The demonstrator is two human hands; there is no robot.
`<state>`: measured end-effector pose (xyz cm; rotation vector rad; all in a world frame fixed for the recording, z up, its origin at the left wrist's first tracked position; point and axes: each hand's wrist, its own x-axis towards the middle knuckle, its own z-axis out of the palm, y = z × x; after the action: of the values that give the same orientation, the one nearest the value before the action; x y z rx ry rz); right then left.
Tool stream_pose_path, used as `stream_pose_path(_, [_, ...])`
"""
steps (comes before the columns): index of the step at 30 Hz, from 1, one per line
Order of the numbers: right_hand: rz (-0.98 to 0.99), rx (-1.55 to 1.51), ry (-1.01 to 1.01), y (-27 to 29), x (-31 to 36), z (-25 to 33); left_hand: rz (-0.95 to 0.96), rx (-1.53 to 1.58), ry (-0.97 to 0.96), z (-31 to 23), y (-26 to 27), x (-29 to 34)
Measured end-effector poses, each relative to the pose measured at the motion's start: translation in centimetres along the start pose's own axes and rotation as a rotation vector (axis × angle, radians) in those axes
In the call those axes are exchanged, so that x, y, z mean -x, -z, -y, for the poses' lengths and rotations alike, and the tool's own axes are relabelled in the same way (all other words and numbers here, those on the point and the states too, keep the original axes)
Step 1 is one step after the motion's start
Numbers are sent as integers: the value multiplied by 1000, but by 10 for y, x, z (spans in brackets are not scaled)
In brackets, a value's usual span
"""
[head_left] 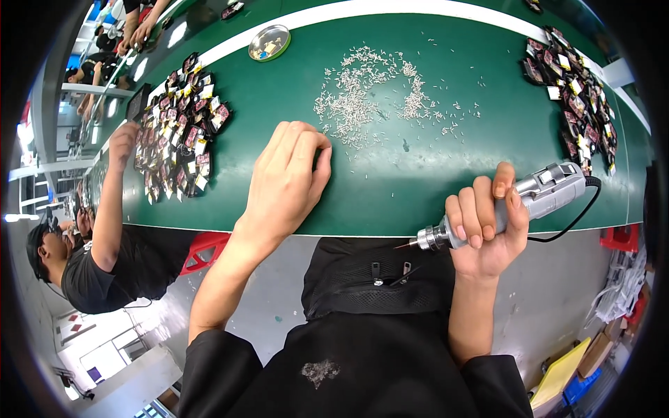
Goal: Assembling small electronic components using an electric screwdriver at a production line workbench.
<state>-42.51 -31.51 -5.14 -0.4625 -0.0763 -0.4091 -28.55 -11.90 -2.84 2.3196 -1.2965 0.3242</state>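
My right hand (488, 226) grips a grey electric screwdriver (536, 198) near the table's front edge, its bit pointing left and its black cable trailing right. My left hand (289, 177) rests on the green table (418, 181) with fingers curled down, just below a scatter of several small silver screws (369, 94). Whether the left fingers pinch anything is hidden.
A pile of small dark parts with yellow and white tags (178, 125) lies at the left, another pile (575, 97) at the right. A round metal dish (270, 42) sits at the back. A co-worker's arm (111, 202) reaches onto the table at the left.
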Motion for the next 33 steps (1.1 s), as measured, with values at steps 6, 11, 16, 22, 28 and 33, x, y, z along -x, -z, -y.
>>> stream_pose_path(6, [-41,1,-5,-2,1,0,-32,256,243,-10,3,31])
stream_pose_path(11, [-114,29,2,-12,0,-2,-94,582,411,-28,3,41])
stream_pose_path(16, [-45,-56,70,-39,-7,-2,-83,1060,442,-55,1,48])
stream_pose_path(22, [-12,-123,130,-67,-13,-7,-113,1679,485,-71,-4,47])
stream_pose_path(28, [-55,-103,147,-67,-14,-10,-125,1874,506,-79,-11,46])
stream_pose_path(33, [-57,-88,149,-64,-13,-9,-108,1971,571,-82,-12,46])
